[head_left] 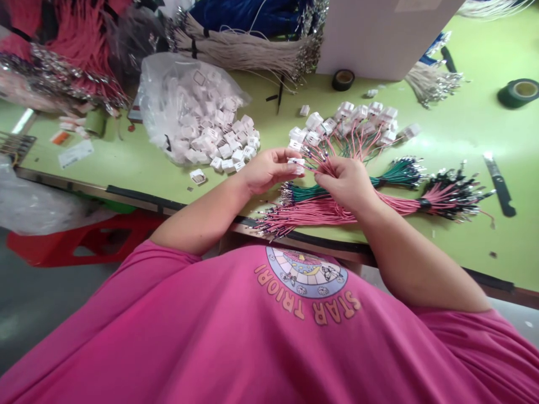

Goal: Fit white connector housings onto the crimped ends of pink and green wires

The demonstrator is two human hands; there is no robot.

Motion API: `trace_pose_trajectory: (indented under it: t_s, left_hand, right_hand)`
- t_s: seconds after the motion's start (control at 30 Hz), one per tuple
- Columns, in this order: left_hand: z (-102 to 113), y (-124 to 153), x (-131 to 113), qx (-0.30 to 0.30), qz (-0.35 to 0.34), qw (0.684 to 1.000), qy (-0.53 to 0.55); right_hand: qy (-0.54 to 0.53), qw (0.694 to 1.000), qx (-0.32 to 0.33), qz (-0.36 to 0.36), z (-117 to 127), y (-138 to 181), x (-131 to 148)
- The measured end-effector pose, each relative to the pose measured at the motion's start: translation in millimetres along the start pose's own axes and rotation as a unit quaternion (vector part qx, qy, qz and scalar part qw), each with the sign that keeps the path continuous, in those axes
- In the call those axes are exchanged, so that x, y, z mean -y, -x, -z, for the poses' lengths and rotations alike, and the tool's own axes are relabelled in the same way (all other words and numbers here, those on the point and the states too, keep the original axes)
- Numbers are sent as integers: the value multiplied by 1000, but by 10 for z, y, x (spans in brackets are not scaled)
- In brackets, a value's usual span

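Note:
Between its thumb and fingers my left hand [272, 170] pinches a white plastic connector housing [297, 165]. My right hand [346, 178] is closed on a pink wire [312, 168] whose end is at that housing; whether it is seated inside I cannot tell. Behind the hands lies a cluster of white connector housings [347, 110] with pink and green wires running from them. Under and beside my right hand are a bundle of pink wires [320, 213] and a bundle of green wires [400, 173], both with metal terminals at their ends.
Left of the hands, a clear plastic bag [158, 101] spills loose white housings [227, 140]. Bundled white wires [248, 50] and pink wires [84, 33] lie at the back. A pale box [379, 33], black tape rolls [343, 79] and a knife [499, 185] are on the green table [455, 252].

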State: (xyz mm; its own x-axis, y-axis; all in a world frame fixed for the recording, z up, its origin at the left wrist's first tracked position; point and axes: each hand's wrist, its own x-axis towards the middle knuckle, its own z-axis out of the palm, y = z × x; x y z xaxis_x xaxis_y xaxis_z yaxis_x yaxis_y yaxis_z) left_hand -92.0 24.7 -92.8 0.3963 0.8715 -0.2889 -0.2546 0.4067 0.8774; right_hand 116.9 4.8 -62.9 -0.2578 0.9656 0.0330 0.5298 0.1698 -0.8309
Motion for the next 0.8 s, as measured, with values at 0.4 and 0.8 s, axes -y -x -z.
trace_pose_trajectory:
  t_s: [0.4, 0.8]
  left_hand:
    - [15, 5, -9, 12, 7, 1000, 15]
    - [-15, 12, -38, -22, 39, 999, 23]
  right_hand:
    - [-22, 1000, -11, 0, 147, -5, 25]
    - [91, 992, -27, 77, 131, 19, -19]
